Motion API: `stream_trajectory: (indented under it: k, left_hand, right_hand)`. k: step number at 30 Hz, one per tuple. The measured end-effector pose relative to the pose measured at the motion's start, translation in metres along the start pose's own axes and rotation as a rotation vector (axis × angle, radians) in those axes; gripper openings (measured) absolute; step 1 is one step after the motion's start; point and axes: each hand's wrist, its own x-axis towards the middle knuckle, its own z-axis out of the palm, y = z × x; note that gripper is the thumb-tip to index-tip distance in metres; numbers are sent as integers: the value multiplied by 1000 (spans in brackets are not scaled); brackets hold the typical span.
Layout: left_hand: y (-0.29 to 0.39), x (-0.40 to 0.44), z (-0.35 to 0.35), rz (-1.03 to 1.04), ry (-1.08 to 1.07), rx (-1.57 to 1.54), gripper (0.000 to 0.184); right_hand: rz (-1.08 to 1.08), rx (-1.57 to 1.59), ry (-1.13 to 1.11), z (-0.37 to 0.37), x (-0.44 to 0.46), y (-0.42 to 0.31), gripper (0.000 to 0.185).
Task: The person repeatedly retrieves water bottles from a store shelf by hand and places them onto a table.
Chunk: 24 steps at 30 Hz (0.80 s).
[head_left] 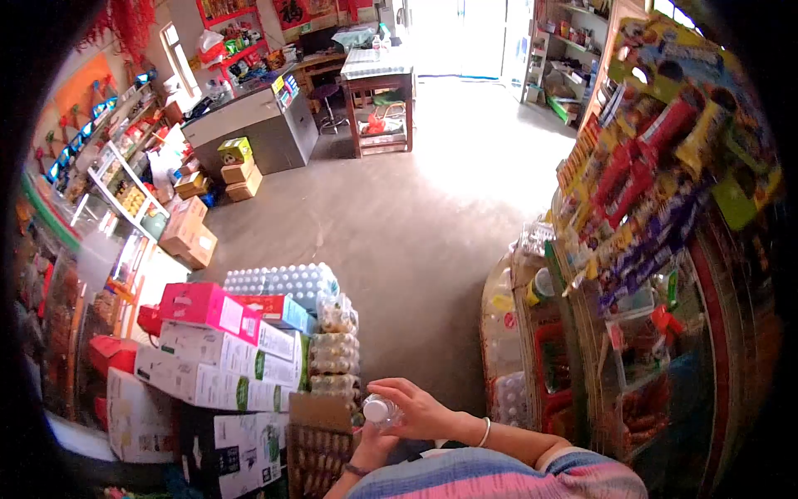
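Close in front of my body is a clear plastic bottle with a white cap point(376, 410), seen from above. My right hand point(420, 411), with a pale bangle at the wrist, curves its fingers around the bottle's upper part. Below it, my left hand point(374, 449) grips the bottle from the near left side; some of its fingers are hidden. A dark band circles the left wrist. The bottle's lower part is mostly covered by my hands.
Stacked cartons point(216, 349) and shrink-wrapped bottle packs point(334, 353) stand at left. Hanging snack packets point(648, 158) and a shelf rack point(573, 366) line the right. A counter point(249, 125) and a table point(378, 71) are farther off, near a bright doorway point(461, 37).
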Motion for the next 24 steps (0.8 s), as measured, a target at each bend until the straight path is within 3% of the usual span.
stream_trajectory:
  k: [4,6,8,10,11,14,16,20,22,24]
  left_hand:
    - [24,70,26,-59,44,65,60]
    - [55,93,39,103,-269,510,63]
    - [92,123,51,88,-409,573,67]
    - [123,166,64,-106,-373,254,70]
    - [141,180,67,-63,-524,203,61]
    - [194,227,111,-148,-334,310,54]
    - [217,245,139,2,-353,491,47]
    - [250,323,156,-123,-177,387,47]
    - [262,362,164,-143,-214,414,47]
    - [273,395,185,21,-295,624,49]
  right_hand:
    - [93,-13,-12,-28,43,48,86]
    - [62,-54,20,-36,72,77,92]
    - [121,31,39,-43,106,102,93]
    - [180,61,46,-63,147,112,95]
    - [207,62,48,-71,168,116,96]
    - [247,32,58,-92,229,136,97]
    - [276,5,89,-101,258,155,96]
    - [319,-87,160,-125,304,205,87]
    - [339,-98,170,-143,330,227,83]
    - [366,-65,167,-169,359,246,79]
